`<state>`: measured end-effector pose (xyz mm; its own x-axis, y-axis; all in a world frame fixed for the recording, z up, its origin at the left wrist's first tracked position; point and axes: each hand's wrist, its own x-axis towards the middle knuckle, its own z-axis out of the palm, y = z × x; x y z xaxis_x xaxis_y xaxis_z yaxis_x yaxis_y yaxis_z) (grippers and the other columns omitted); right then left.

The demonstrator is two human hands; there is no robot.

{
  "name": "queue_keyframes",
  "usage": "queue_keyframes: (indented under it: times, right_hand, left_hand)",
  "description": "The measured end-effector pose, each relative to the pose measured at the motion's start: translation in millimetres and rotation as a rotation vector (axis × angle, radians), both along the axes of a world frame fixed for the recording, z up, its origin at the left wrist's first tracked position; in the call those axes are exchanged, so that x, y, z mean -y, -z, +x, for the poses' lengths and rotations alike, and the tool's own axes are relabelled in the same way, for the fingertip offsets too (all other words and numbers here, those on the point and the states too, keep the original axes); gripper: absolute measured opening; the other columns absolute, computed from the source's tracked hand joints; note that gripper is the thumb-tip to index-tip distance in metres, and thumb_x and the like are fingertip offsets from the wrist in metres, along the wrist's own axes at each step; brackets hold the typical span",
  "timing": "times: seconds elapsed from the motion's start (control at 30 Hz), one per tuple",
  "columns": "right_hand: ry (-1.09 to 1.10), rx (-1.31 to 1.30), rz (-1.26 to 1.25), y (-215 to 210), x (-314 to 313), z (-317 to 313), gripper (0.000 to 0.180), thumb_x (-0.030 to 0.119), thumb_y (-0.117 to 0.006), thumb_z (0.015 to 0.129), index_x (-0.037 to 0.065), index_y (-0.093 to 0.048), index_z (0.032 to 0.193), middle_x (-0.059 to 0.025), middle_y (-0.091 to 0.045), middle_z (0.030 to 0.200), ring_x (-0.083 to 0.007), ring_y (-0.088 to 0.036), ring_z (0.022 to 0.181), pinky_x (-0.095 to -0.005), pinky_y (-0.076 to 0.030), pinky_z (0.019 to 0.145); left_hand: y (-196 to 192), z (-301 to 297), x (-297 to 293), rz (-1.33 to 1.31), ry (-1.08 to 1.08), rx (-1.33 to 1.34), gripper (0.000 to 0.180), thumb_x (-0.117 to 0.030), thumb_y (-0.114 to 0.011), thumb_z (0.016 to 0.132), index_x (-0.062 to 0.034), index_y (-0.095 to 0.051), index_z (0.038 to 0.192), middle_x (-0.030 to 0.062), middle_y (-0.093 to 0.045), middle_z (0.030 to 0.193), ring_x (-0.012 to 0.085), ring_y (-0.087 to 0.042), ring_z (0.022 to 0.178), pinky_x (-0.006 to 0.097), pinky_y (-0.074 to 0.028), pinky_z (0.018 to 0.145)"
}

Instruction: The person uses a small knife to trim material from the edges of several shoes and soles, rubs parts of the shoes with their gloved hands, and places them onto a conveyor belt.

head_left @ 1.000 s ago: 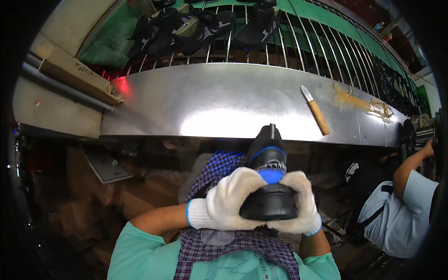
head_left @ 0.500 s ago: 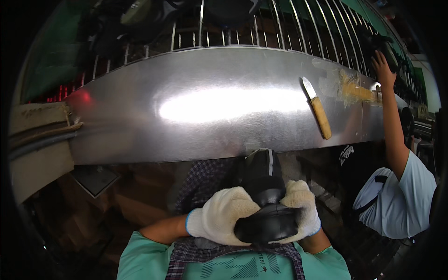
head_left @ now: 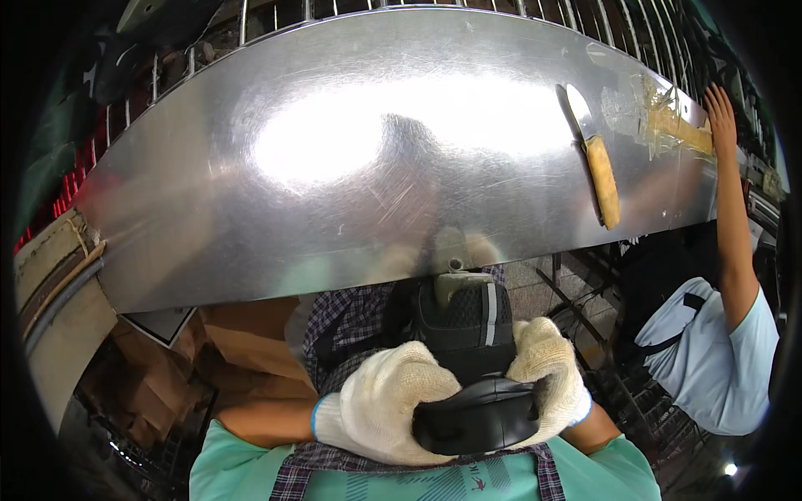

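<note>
Close to my chest, a black shoe [head_left: 468,355] with a light grey stripe is held between both hands. An olive-grey shoe last [head_left: 461,286] with a round hole sticks out of its far end, by the table's front edge. My left hand [head_left: 393,401], in a white knitted glove, is closed around the left side of the shoe. On the opposite side my right hand [head_left: 547,376], gloved alike, grips it too. Smooth black material shows between the gloves; several fingertips are hidden beneath the shoe. A knife [head_left: 600,179] with a yellowish handle lies on the metal table, beyond my right hand.
The shiny metal table [head_left: 334,225] spans the view ahead, with metal bars [head_left: 601,25] behind it. Clear tape [head_left: 668,125] covers part of its right side. A co-worker's bare arm [head_left: 731,192] reaches in at right. Cardboard [head_left: 251,338] lies below left.
The view has tilted down and nearer, so table and knife appear higher. The shoe's far end with the last now shows clearly. Both hands keep their hold; the co-worker's hand has come down toward the table.
</note>
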<state>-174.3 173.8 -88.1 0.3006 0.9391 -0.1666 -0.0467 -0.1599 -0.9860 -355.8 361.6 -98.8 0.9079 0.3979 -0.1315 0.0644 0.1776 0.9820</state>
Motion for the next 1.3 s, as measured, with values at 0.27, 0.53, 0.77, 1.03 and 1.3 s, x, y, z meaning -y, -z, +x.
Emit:
queue_keyframes:
  times: [0.27, 0.53, 0.77, 1.03, 1.3]
  right_hand:
    - [-0.207, -0.2, -0.244, 7.6, 2.1, 13.2, 0.057, 0.039, -0.103, 0.064, 0.006, -0.073, 0.099, -0.0097, -0.072, 0.094, -0.0311, -0.064, 0.076, -0.0416, -0.047, 0.072]
    - [-0.536, -0.143, -0.19, 13.4, -30.2, 42.3, 0.075, 0.044, -0.098, 0.066, 0.007, -0.073, 0.126, -0.0116, -0.07, 0.095, -0.0316, -0.068, 0.077, -0.0435, -0.053, 0.062]
    - [-0.924, 0.193, -0.318, -16.5, -68.3, 84.9, 0.103, 0.051, -0.095, 0.068, 0.017, -0.053, 0.156, -0.0114, -0.069, 0.095, -0.0305, -0.074, 0.072, -0.0412, -0.061, 0.061]
    - [-0.306, 0.336, -0.05, 18.9, -1.4, 27.1, 0.138, 0.058, -0.106, 0.048, -0.004, -0.046, 0.156, -0.0223, -0.062, 0.14, -0.0326, -0.07, 0.101, -0.0392, -0.061, 0.085]
    - [-0.126, -0.576, -0.133, 130.8, 51.5, -24.9, 0.106, 0.024, -0.104, 0.066, 0.002, -0.052, 0.156, -0.0115, -0.067, 0.146, -0.0273, -0.058, 0.14, -0.043, -0.042, 0.124]
  left_hand:
    - [-8.1, 7.5, -17.7, 0.227, 0.148, -0.076, 0.051, -0.035, -0.097, 0.061, -0.0067, -0.076, 0.098, 0.0121, -0.063, 0.084, 0.0279, -0.066, 0.066, 0.04, -0.051, 0.055]
    - [-4.2, 15.5, -26.6, 0.27, 0.266, -0.117, 0.078, -0.037, -0.096, 0.063, -0.0024, -0.072, 0.128, 0.0131, -0.066, 0.085, 0.0303, -0.067, 0.068, 0.042, -0.055, 0.057]
    - [-11.5, 6.0, -3.9, 0.34, 0.194, -0.134, 0.103, -0.039, -0.101, 0.057, 0.0035, -0.059, 0.141, 0.0159, -0.062, 0.113, 0.0308, -0.064, 0.091, 0.041, -0.057, 0.074]
    - [-29.4, -7.7, -10.5, 0.388, 0.25, -0.296, 0.131, -0.056, -0.103, 0.052, 0.0057, -0.048, 0.153, 0.0242, -0.054, 0.138, 0.0358, -0.063, 0.114, 0.047, -0.056, 0.102]
    - [12.7, 11.9, -35.3, 0.376, 0.066, 0.036, 0.063, -0.035, -0.069, 0.104, -0.0004, -0.051, 0.154, 0.0161, -0.063, 0.138, 0.0266, -0.065, 0.122, 0.042, -0.051, 0.112]
